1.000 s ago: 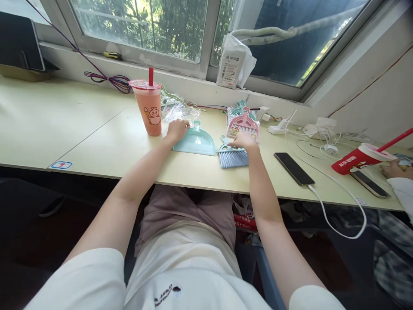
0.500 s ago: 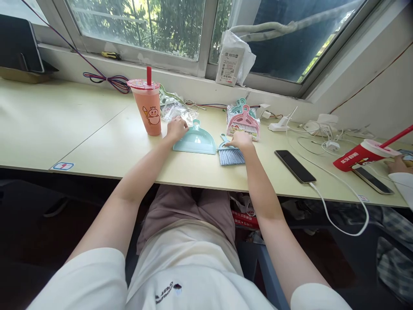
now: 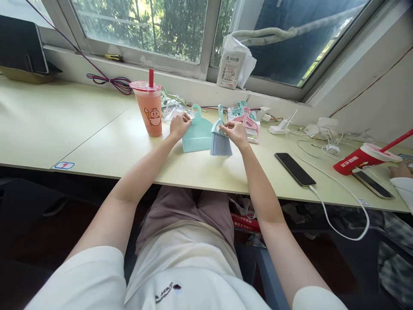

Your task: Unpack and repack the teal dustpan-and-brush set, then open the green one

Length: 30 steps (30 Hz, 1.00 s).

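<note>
Nearest the camera, both forearms extend from the person's lap over the front edge of the pale yellow surface (image 3: pixel 97 146).

Left hand (image 3: pixel 178 125): grip clamped on the left edge of the teal mini dustpan (image 3: pixel 197 135). A second ago the dustpan lay flat on the surface with its mouth toward the person. It is now tilted up on its front lip, handle pointing toward the window.

Right hand (image 3: pixel 235 131): grip clamped on the body of the teal mini brush (image 3: pixel 220 138). The brush previously lay flat to the right of the dustpan. It is now raised upright, grey bristles down and handle up, and stands just beside the dustpan's right edge, touching or nearly touching it.

Judgement: both parts have been lifted and brought together, which indicates that the brush is being aligned with the dustpan as a set.

Surrounding items:
- A black phone (image 3: pixel 294 168) with a white cable lies to the right of the hands.
- A pink drink cup (image 3: pixel 149 108) with a red straw stands just left of the left hand.
- A packaged pink brush set (image 3: pixel 247 123) lies behind the right hand.
- A red cup (image 3: pixel 359 158) lies tipped at far right, near another person's hand (image 3: pixel 400 171).
- A white parcel (image 3: pixel 232 63) rests on the window sill beyond.
</note>
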### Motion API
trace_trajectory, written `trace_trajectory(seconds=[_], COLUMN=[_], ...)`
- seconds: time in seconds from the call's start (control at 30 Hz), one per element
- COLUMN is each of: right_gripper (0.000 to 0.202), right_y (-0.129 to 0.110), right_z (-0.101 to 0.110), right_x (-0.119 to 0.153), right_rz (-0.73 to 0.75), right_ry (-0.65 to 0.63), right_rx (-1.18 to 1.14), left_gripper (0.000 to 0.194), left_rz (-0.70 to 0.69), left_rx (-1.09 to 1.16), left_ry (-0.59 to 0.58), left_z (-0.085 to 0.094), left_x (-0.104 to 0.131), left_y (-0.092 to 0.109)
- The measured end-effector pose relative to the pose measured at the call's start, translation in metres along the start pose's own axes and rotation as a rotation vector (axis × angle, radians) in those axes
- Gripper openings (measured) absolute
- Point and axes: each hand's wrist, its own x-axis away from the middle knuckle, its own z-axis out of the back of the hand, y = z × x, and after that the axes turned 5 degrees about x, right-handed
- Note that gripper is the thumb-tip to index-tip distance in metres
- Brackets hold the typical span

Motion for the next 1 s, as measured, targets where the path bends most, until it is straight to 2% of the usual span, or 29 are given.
trace_trajectory(seconds=[0.13, 0.2, 0.3, 0.37, 0.47, 0.5, 0.63, 0.73, 0.8, 0.87, 0.93, 1.0], right_gripper=[0.032, 0.028, 0.022, 0.022, 0.028, 0.035, 0.069, 0.083, 0.076, 0.060, 0.047, 0.044], right_y=[-0.018, -0.021, -0.017, -0.011, 0.004, 0.009, 0.025, 0.027, 0.024, 0.022, 0.019, 0.018], right_z=[-0.022, -0.031, -0.035, -0.034, -0.028, -0.026, -0.021, -0.020, -0.021, -0.023, -0.026, -0.030], right_x=[0.010, 0.013, 0.012, 0.008, -0.001, -0.005, -0.014, -0.014, -0.012, -0.009, -0.008, -0.008], right_rz=[-0.002, 0.031, 0.053, 0.035, 0.040, 0.043, -0.034, -0.112, -0.132, -0.148, -0.184, -0.235], right_ry=[0.096, 0.072, -0.019, -0.021, 0.063, 0.044, -0.162, -0.165, -0.232, -0.294, -0.286, -0.253], right_rx=[0.175, 0.273, 0.284, 0.237, 0.102, 0.022, -0.330, -0.471, -0.598, -0.741, -0.851, -0.917], left_gripper=[0.018, 0.027, 0.049, 0.063, 0.070, 0.070, 0.068, 0.058, 0.052, 0.051, 0.053, 0.052], left_rz=[-0.014, 0.011, 0.023, -0.002, -0.021, -0.015, 0.016, 0.008, 0.011, 0.036, 0.078, 0.126], left_rx=[0.181, 0.224, 0.226, 0.230, 0.268, 0.287, 0.365, 0.398, 0.425, 0.477, 0.542, 0.573], left_ry=[-0.164, -0.289, -0.543, -0.622, -0.569, -0.535, -0.474, -0.439, -0.428, -0.451, -0.494, -0.528], left_z=[-0.020, -0.029, -0.037, -0.040, -0.045, -0.047, -0.049, -0.046, -0.043, -0.039, -0.037, -0.036], left_x=[0.011, 0.017, 0.026, 0.029, 0.031, 0.030, 0.029, 0.029, 0.031, 0.034, 0.036, 0.037], left_y=[0.011, 0.012, 0.010, 0.008, 0.006, 0.006, 0.008, 0.009, 0.011, 0.013, 0.016, 0.018])
